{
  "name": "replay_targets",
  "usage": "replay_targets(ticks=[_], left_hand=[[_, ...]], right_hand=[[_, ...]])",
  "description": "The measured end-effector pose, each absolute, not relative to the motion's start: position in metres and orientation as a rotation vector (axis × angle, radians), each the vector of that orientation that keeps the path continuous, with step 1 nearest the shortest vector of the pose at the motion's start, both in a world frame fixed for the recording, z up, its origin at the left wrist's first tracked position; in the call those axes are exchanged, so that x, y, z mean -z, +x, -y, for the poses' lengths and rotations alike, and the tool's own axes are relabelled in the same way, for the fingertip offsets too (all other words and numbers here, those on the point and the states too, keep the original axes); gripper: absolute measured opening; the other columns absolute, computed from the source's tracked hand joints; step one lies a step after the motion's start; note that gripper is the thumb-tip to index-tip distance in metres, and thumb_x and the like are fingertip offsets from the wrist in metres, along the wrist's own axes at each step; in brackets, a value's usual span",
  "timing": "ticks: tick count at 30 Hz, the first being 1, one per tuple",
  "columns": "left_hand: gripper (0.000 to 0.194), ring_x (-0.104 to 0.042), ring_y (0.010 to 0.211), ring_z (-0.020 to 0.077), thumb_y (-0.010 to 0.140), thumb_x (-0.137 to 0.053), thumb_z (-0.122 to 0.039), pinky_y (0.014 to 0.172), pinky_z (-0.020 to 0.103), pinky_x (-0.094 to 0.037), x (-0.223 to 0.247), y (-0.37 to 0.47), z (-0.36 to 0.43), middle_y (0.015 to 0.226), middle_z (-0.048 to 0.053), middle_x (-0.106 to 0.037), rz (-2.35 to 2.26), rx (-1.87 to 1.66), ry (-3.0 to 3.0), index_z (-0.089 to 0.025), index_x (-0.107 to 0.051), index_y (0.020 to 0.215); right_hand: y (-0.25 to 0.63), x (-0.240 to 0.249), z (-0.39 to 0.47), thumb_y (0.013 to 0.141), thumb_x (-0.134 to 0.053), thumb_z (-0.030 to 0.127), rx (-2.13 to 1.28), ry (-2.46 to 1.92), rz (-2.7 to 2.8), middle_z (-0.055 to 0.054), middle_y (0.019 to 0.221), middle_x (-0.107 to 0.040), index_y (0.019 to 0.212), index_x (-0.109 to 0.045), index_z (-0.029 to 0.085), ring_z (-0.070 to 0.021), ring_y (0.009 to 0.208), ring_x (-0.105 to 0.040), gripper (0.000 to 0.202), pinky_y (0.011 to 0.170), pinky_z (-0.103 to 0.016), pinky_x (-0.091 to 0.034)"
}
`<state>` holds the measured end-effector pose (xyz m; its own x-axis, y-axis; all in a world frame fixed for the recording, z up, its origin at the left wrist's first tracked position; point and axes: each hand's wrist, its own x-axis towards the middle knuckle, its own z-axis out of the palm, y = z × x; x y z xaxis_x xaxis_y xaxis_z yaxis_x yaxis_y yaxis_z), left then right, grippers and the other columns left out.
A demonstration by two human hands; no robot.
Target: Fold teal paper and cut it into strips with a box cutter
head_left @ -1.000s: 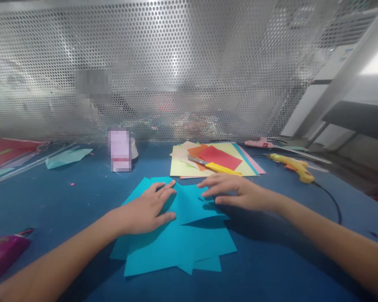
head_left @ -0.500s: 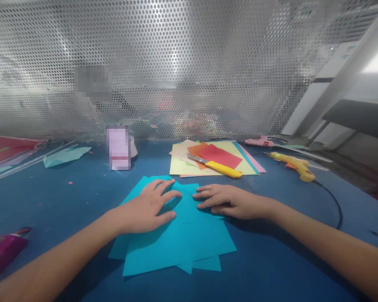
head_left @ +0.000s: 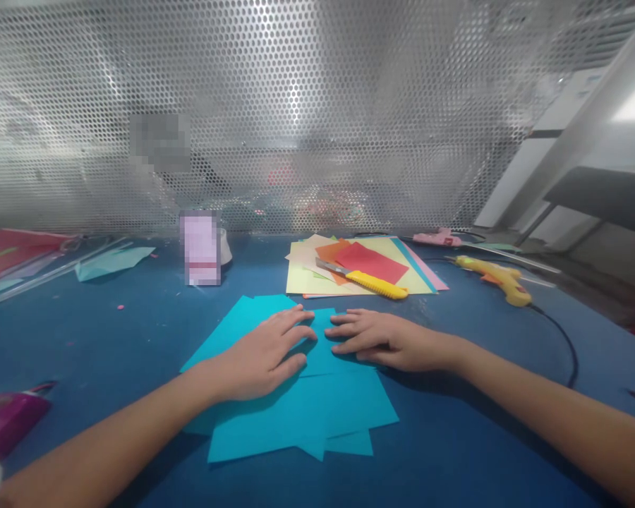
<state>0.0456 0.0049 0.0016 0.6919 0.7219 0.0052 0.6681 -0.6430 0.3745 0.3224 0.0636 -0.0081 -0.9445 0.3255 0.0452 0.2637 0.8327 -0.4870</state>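
Observation:
Several bright blue paper sheets point(head_left: 296, 416) overlap at different angles on the dark blue table in front of me. My left hand point(head_left: 267, 356) lies over their upper middle, fingers spread and pointing right. Facing it, my right hand point(head_left: 378, 340) rests on the upper right part of the sheets with its fingers apart. A small gap separates the fingertips of both hands. Neither hand grips anything.
Behind the sheets, a yellow utility knife point(head_left: 378, 283) lies on a stack of coloured papers point(head_left: 296, 279). Glue guns, yellow point(head_left: 508, 286) and pink point(head_left: 437, 238), lie right. A purple object point(head_left: 15, 423) is at left. A perforated metal panel point(head_left: 296, 127) stands behind.
My left hand has slid right and slightly toward me across the blue paper, closer to my right hand. My right hand has barely moved.

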Motion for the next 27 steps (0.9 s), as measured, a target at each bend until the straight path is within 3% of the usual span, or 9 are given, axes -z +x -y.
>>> replay_targets(ticks=[8, 17, 27], left_hand=[[0.033, -0.013, 0.145, 0.0254, 0.1, -0.036, -0.038, 0.116, 0.048, -0.021, -0.0006, 0.0443, -0.005, 0.154, 0.005, -0.028, -1.091, -0.196, 2.569, -0.025, -0.048, 0.128], [0.035, -0.007, 0.146, 0.0258, 0.101, -0.034, -0.037, 0.116, 0.052, -0.018, -0.0022, 0.0463, -0.0052, 0.157, -0.001, -0.022, -1.076, -0.122, 2.572, -0.035, -0.047, 0.134], [0.037, -0.004, 0.146, 0.0254, 0.101, -0.034, -0.037, 0.118, 0.051, -0.014, -0.0019, 0.0441, -0.0073, 0.157, -0.004, -0.021, -1.011, -0.125, 2.565, -0.034, -0.045, 0.136]], right_hand=[[0.3226, 0.0094, -0.0626, 0.098, -0.045, 0.026, -0.727, -0.447, 2.876, 0.0, 0.144, -0.048, 0.133, -0.054, 0.032, -0.0184, 0.138, -0.033, 0.037, 0.116, -0.043, -0.022], [0.3233, 0.0097, -0.0629, 0.098, -0.047, 0.026, -0.752, -0.428, 2.859, 0.0, 0.144, -0.047, 0.134, -0.053, 0.033, -0.018, 0.138, -0.033, 0.037, 0.116, -0.043, -0.021], [0.3238, 0.009, -0.0621, 0.098, -0.046, 0.024, -0.774, -0.417, 2.853, 0.001, 0.145, -0.046, 0.135, -0.051, 0.034, -0.0179, 0.139, -0.033, 0.039, 0.117, -0.042, -0.021]])
